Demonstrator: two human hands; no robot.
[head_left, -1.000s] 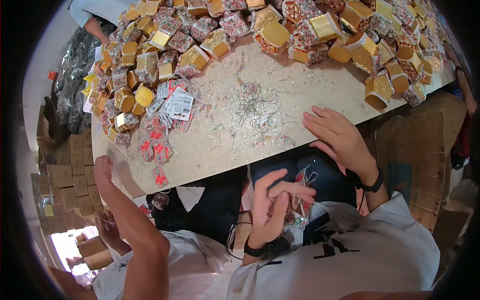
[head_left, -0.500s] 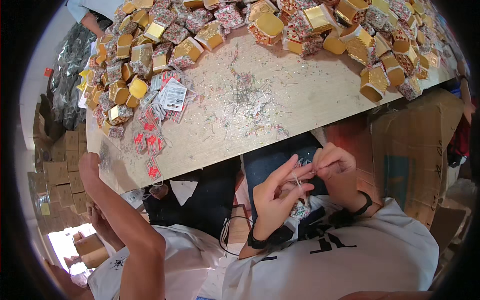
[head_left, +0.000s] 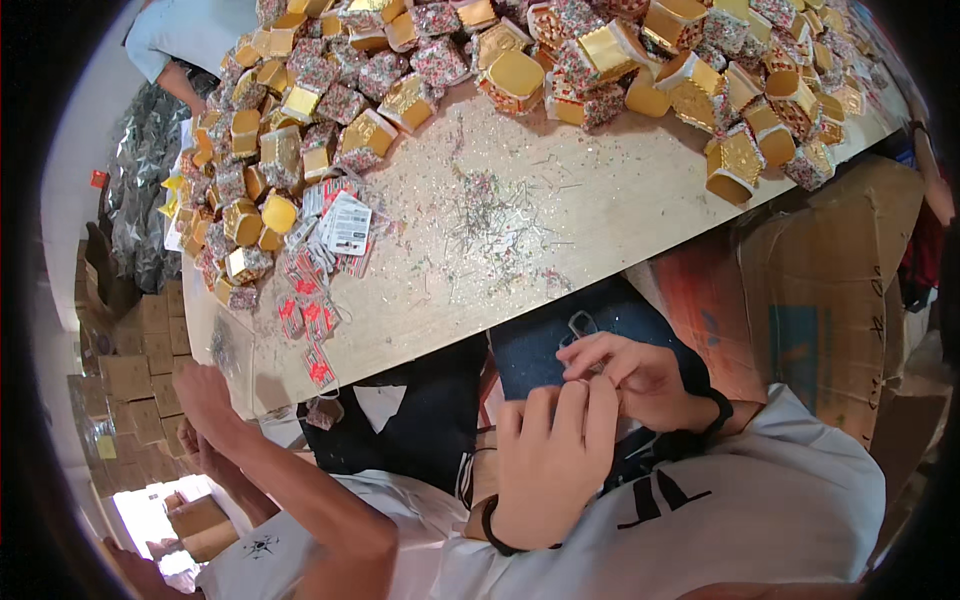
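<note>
Over my lap, my left hand point(head_left: 558, 455) has its back turned up and its fingers curled closed, tips hidden against my right hand. My right hand point(head_left: 645, 383) sits just beyond it with bent fingers drawn together. A thin pale loop of string point(head_left: 581, 322) sticks out past the right fingertips. Whatever both hands close on is hidden behind the fingers and knuckles.
Gold-based, sprinkle-covered pieces point(head_left: 515, 80) are heaped along the table's point(head_left: 420, 310) far side. Red and white tags point(head_left: 318, 322) lie at its left, loose pins and glitter point(head_left: 495, 215) mid-table. A co-worker's arm point(head_left: 290, 485) is at left; a cardboard box point(head_left: 825, 300) stands right.
My left hand has turned from palm-in to back-up and now covers the sprinkled piece seen before. My right hand has moved lower and left. The co-worker's raised forearm has lowered.
</note>
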